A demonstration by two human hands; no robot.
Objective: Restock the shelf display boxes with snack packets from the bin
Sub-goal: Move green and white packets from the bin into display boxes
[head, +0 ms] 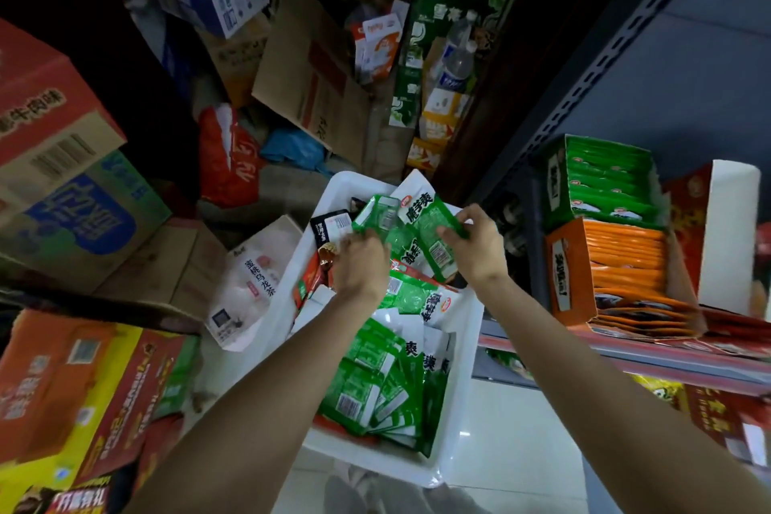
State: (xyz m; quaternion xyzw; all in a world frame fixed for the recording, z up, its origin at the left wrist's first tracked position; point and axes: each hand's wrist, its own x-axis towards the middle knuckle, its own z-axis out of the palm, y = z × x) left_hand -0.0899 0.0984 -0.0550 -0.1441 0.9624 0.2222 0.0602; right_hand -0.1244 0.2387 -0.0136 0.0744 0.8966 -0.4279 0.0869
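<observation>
A person stood over a white plastic bin [463, 351] on the pale tiled floor, both bare forearms stretched down into it. The bin was heaped with green snack packets [367, 380], some showing white backs and barcodes, with a few red packets [308, 280] and a black one [331, 227] along its left side. The left hand [359, 267] hovered over the far left part of the bin, its fingers curled round the lower edge of a green packet [375, 213] that stood tilted above the heap. The right hand [475, 246] was just beside it, thumb and fingers pinching the edge of a larger green and white packet [421, 221], which lay raised over the far end of the bin. The two held packets overlapped between the hands. To the right, on a grey metal shelf [626, 351], stood a green display box [559, 184] packed with upright green packets, and just in front of it an orange display box [567, 267] filled with orange packets, some spilling over its front edge. A red and white box [726, 230] stood beside them. To the left of the bin lay a pale pink and white bag [250, 275], and around it were stacked cardboard cartons [54, 129] in red, blue, green and brown.
</observation>
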